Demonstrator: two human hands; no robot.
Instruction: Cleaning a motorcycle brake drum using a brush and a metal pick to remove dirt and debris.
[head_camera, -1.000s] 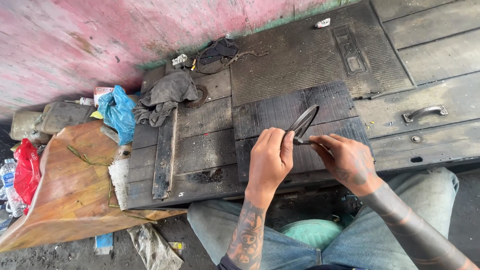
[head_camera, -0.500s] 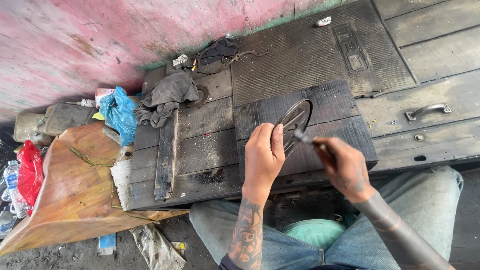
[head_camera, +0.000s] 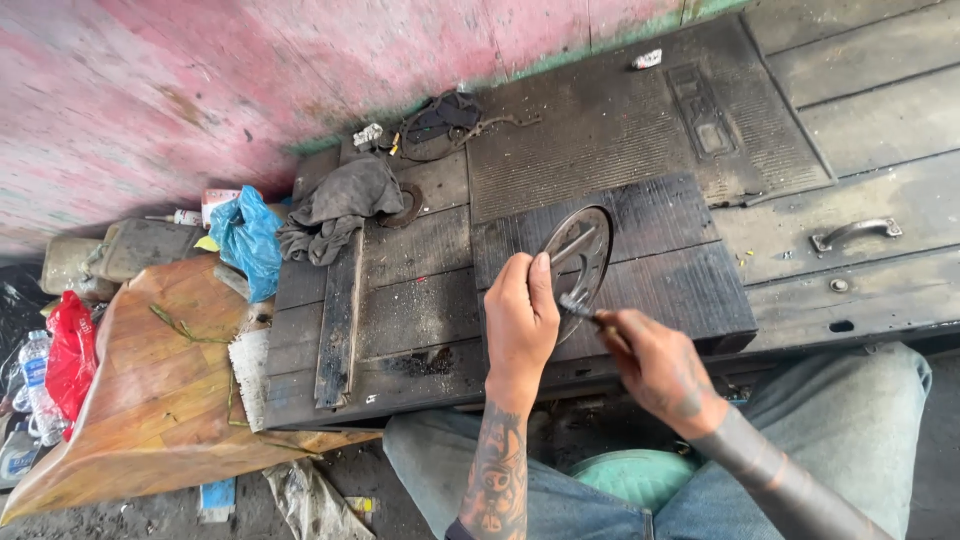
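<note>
On the dark bench (head_camera: 640, 280), a round metal disc (head_camera: 578, 262) is held upright by the closed left hand (head_camera: 520, 325), while a small brush-like tool (head_camera: 580, 306) is gripped against it by the right hand (head_camera: 655, 365).

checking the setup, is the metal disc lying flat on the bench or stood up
Stood up, tilted on edge: the disc shows as a narrow oval, its lower edge near the bench, the left hand holding its rim.

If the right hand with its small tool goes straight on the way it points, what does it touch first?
Most likely the round metal disc that the left hand holds; the right hand's tool tip is already at it, though depth is unclear.
</note>
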